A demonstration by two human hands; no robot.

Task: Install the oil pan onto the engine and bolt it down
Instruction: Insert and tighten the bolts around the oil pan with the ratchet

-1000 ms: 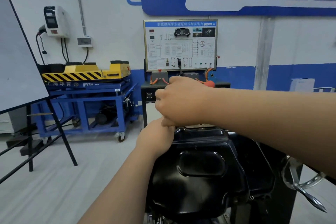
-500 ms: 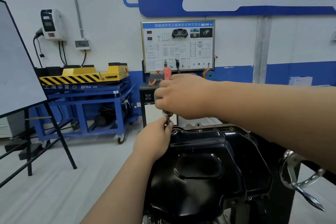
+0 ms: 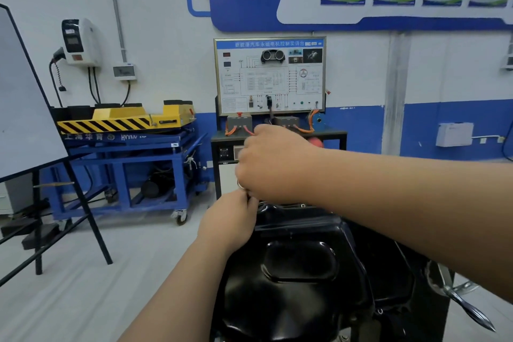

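Note:
The black oil pan (image 3: pixel 299 266) lies bottom-up on the engine, low in the middle of the view. Over its far left rim, my right hand (image 3: pixel 274 164) grips a tool in a fist. A short piece of the tool's metal shaft (image 3: pixel 241 185) shows under the fist, and a red part (image 3: pixel 316 143) peeks out behind the knuckles. Just below, my left hand (image 3: pixel 230 222) pinches the lower end of the shaft at the pan's flange. The bolt itself is hidden by both hands.
A chrome crank handle (image 3: pixel 466 305) sticks out at the engine stand's right side. Beyond the pan stands a training bench with a wiring panel (image 3: pixel 269 75). A blue cart carrying a yellow lift (image 3: pixel 125 119) and an easel board (image 3: pixel 25 105) are on the left.
My right fist has turned on the tool: the red part showed above the fist half a second ago and now shows at its right. My left hand stays on the shaft.

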